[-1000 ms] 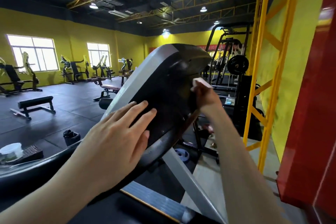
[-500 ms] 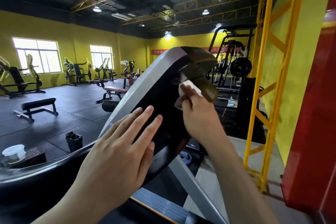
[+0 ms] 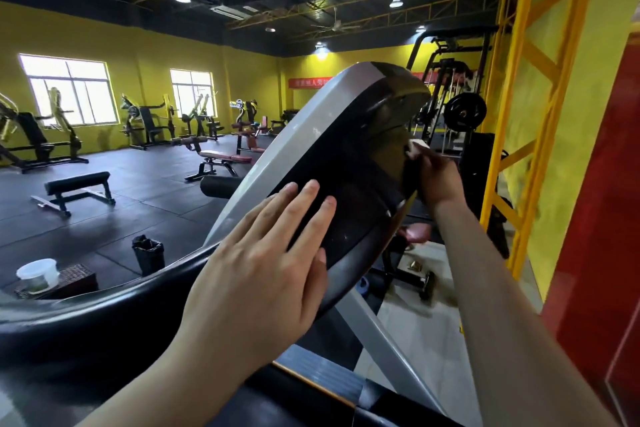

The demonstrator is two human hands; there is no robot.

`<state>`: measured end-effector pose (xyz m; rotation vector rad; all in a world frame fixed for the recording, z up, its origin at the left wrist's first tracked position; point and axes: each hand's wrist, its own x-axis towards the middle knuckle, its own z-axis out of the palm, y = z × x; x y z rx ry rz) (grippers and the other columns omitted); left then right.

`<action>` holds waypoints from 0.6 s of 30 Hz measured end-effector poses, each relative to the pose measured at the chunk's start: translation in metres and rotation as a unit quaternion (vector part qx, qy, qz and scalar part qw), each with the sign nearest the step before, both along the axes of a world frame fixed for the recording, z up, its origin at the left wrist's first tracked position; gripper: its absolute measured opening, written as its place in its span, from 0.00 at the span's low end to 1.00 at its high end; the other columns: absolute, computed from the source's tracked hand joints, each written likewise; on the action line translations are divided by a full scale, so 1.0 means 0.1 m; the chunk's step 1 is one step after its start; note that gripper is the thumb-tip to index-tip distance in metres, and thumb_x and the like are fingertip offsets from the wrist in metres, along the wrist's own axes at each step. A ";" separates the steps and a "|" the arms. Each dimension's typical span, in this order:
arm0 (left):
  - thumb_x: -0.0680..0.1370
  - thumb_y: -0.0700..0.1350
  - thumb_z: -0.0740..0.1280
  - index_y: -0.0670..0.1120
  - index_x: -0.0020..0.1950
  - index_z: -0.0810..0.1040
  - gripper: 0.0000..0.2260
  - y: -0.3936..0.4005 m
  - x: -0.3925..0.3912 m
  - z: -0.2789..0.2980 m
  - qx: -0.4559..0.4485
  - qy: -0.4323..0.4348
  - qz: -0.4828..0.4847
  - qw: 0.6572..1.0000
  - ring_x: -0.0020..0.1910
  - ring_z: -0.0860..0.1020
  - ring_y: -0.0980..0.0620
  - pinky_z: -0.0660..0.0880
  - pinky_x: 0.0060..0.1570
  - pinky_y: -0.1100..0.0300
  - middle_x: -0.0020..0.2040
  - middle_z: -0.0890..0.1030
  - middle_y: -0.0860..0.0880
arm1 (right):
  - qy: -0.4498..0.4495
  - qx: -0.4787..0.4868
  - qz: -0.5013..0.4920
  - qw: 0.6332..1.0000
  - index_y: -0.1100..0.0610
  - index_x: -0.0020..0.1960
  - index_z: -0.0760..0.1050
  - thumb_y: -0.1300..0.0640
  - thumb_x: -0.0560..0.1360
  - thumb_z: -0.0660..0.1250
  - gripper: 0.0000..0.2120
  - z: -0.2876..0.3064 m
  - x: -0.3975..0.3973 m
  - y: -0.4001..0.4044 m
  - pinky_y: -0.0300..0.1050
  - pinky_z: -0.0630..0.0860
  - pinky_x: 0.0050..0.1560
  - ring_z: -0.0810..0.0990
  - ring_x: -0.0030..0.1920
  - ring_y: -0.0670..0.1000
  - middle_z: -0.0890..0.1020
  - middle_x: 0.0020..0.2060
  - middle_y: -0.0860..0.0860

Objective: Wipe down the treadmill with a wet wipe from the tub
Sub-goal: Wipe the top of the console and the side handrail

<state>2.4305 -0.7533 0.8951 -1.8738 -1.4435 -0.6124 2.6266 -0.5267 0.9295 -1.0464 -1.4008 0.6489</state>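
Note:
The treadmill console (image 3: 349, 163) is a tilted black panel with a grey border, filling the middle of the view. My left hand (image 3: 263, 274) lies flat on its lower black face with straight fingers. My right hand (image 3: 437, 177) grips a folded white wet wipe (image 3: 418, 145) and presses it against the console's right edge, near the top. The white wipe tub (image 3: 37, 274) stands far left on a dark woven box beyond the black handrail (image 3: 104, 308).
A grey upright (image 3: 384, 343) runs down from the console to the treadmill deck. A yellow steel frame (image 3: 519, 121) and a red wall (image 3: 602, 253) stand close on the right. Benches, weight machines and a black bin (image 3: 148, 253) fill the gym floor to the left.
My right hand has slid the wipe from the console's upper face out to its right edge. The left hand has stayed flat on the panel. The view has shifted slightly.

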 end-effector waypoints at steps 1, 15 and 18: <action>0.84 0.49 0.53 0.45 0.79 0.68 0.23 0.00 0.00 0.00 0.000 -0.001 -0.001 1.000 0.79 0.64 0.47 0.62 0.77 0.50 0.78 0.67 0.45 | 0.020 0.039 -0.004 0.999 0.53 0.69 0.77 0.59 0.84 0.58 0.16 -0.14 -0.05 -0.19 0.43 0.74 0.55 0.81 0.60 0.57 0.82 0.59 0.56; 0.83 0.47 0.58 0.42 0.76 0.70 0.22 -0.52 -0.82 -0.41 0.007 -0.158 -0.084 0.984 0.68 0.74 0.46 0.65 0.69 0.56 0.72 0.74 0.47 | -0.212 0.285 0.019 0.935 0.51 0.71 0.74 0.56 0.84 0.57 0.18 -0.60 -0.80 -1.89 0.33 0.62 0.72 0.65 0.73 0.36 0.70 0.72 0.38; 0.83 0.49 0.57 0.43 0.79 0.66 0.25 -0.66 -1.21 -0.66 0.001 -0.158 -0.085 0.984 0.72 0.72 0.45 0.65 0.72 0.52 0.75 0.71 0.46 | -0.114 0.109 -0.024 0.987 0.39 0.70 0.73 0.51 0.85 0.56 0.17 -0.41 -0.70 -1.52 0.27 0.71 0.48 0.80 0.57 0.48 0.79 0.65 0.44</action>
